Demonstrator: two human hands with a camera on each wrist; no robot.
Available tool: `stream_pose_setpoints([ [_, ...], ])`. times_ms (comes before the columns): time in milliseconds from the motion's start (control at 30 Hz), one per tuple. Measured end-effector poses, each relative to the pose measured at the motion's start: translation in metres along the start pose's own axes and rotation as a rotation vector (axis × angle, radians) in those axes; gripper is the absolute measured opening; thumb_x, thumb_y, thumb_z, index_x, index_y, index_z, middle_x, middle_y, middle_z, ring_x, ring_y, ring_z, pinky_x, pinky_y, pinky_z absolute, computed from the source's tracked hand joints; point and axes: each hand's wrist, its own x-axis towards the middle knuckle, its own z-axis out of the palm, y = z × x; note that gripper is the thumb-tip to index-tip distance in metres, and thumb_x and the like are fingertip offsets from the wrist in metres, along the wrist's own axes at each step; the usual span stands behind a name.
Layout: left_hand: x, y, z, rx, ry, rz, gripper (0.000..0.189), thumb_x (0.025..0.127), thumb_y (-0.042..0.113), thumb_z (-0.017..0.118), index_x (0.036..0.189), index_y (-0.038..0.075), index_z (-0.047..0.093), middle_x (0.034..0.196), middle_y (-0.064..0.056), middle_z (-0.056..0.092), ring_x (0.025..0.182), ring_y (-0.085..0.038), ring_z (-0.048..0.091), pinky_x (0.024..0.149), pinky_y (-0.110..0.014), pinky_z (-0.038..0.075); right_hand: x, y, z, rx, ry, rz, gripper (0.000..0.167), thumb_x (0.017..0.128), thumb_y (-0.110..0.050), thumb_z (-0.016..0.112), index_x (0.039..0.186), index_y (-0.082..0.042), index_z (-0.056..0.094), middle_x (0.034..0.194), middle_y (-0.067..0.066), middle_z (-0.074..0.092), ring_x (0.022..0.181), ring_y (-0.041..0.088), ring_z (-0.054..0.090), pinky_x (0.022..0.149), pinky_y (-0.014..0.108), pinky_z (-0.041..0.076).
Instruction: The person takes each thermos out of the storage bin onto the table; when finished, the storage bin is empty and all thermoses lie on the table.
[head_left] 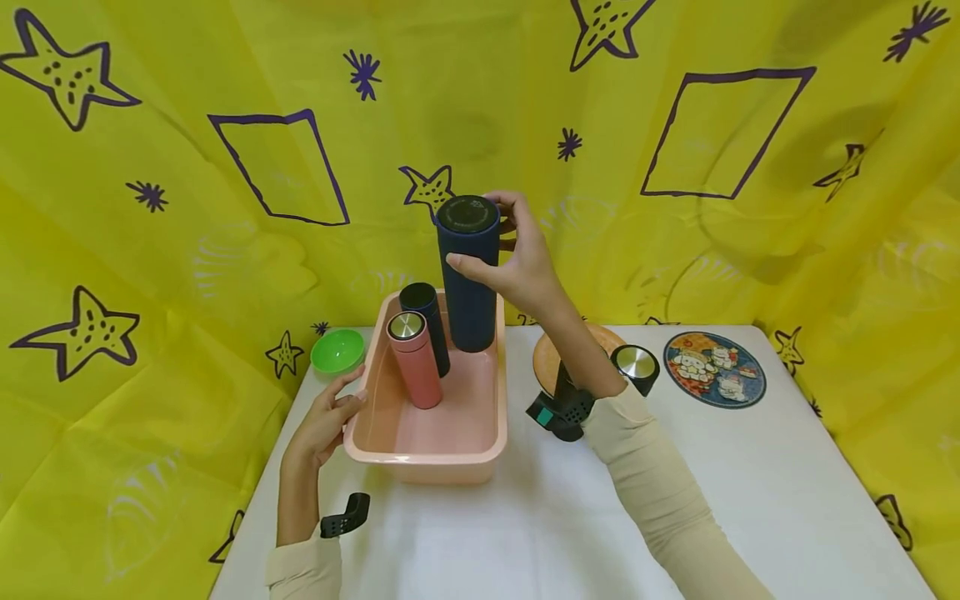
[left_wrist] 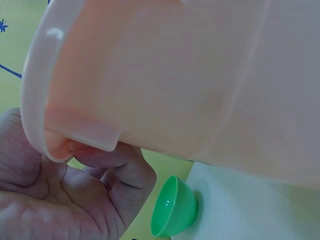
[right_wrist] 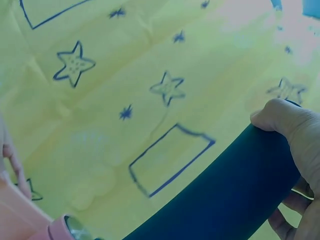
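Note:
My right hand (head_left: 528,267) grips a tall dark blue flask (head_left: 472,292) near its upper end, thumb across the front and fingers behind. Faint printing shows on the flask's dark round upper face, and its lower end overlaps the back right of a pink plastic basin (head_left: 423,458). On the basin's left rim, my left hand (head_left: 322,425) holds on with curled fingers, seen close in the left wrist view. Inside the basin stand a pink flask (head_left: 418,375) with a silver top and, behind it, a smaller dark flask (head_left: 435,325).
A green bowl (head_left: 339,352) sits left of the basin. To the right, an orange plate (head_left: 553,367) is partly hidden by my right forearm, beside a dark container with a silver top (head_left: 635,362). Farther right lies a round cartoon-printed mat (head_left: 716,371). Yellow patterned curtain (head_left: 465,75) surrounds the white table (head_left: 750,475).

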Motion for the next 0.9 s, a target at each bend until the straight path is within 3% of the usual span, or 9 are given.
stream_pose_setpoints([
  [200,-0.001,0.003,0.0,-0.009,0.001,0.008,0.059,0.103,0.022,0.05,0.156,0.024,0.025,0.129,-0.031,0.054,0.094,-0.025,0.068,0.077,-0.041,0.059,-0.008,-0.022,-0.014,-0.029,0.0,-0.06,0.069,0.072,-0.012,0.081,0.13,-0.004,0.045,0.117,0.01,0.055,0.103,0.016,0.049,0.083,0.034,0.046],
  [467,-0.002,0.005,-0.001,-0.022,-0.012,0.015,0.06,0.103,0.022,0.05,0.157,0.022,0.023,0.112,-0.016,0.063,0.088,-0.02,0.068,0.073,-0.037,0.06,-0.024,-0.039,-0.03,-0.036,-0.018,-0.081,0.072,0.067,-0.01,0.084,0.127,-0.002,0.046,0.114,0.003,0.055,0.103,0.015,0.05,0.084,0.037,0.046],
  [700,-0.001,0.002,0.0,-0.012,0.006,0.007,0.059,0.103,0.022,0.05,0.156,0.023,0.024,0.126,-0.028,0.057,0.093,-0.024,0.068,0.077,-0.04,0.059,-0.043,-0.048,-0.041,-0.061,-0.04,-0.032,0.075,0.064,-0.006,0.084,0.128,-0.002,0.045,0.114,0.0,0.054,0.106,0.015,0.05,0.087,0.038,0.045],
  [900,-0.001,0.002,0.002,-0.014,0.014,-0.002,0.059,0.103,0.022,0.05,0.156,0.024,0.025,0.129,-0.031,0.054,0.094,-0.025,0.068,0.075,-0.039,0.06,-0.063,-0.048,-0.051,-0.106,-0.036,-0.03,0.077,0.061,-0.002,0.084,0.127,0.003,0.044,0.115,-0.002,0.055,0.108,0.016,0.051,0.087,0.033,0.045],
])
